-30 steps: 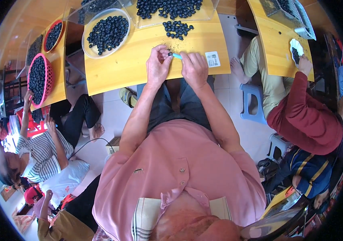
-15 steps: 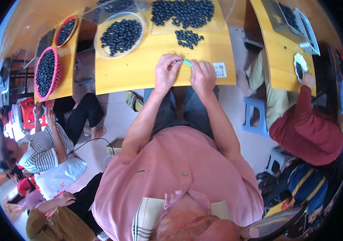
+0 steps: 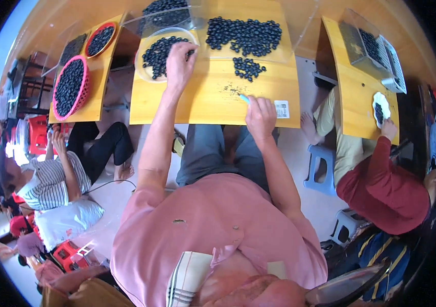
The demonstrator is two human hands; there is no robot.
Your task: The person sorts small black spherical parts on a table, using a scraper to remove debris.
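Note:
My left hand (image 3: 179,65) is over the round clear bowl (image 3: 151,78), which holds many glossy black oval pieces, like beads or seeds (image 3: 155,55). Its fingers are curled together at the bowl's right side; whether a piece is between them cannot be made out. On the yellow table (image 3: 177,105), my right hand (image 3: 261,116) rests near the front edge, closed around a small light-blue tool (image 3: 244,99) whose tip points up and left. Dark crumbs (image 3: 233,91) lie just beyond that tip. Farther off sits a small loose cluster of black pieces (image 3: 248,68).
A larger spread of black pieces (image 3: 243,36) lies at the back, beside a clear bin (image 3: 169,18). A white label (image 3: 281,109) is right of my right hand. Co-workers sit at both sides; a pink basket (image 3: 84,92) stands left, a white dish (image 3: 380,98) right.
My left hand has moved from the tool's tip up and left to the round bowl. My right hand, still holding the light-blue tool, stays near the table's front edge.

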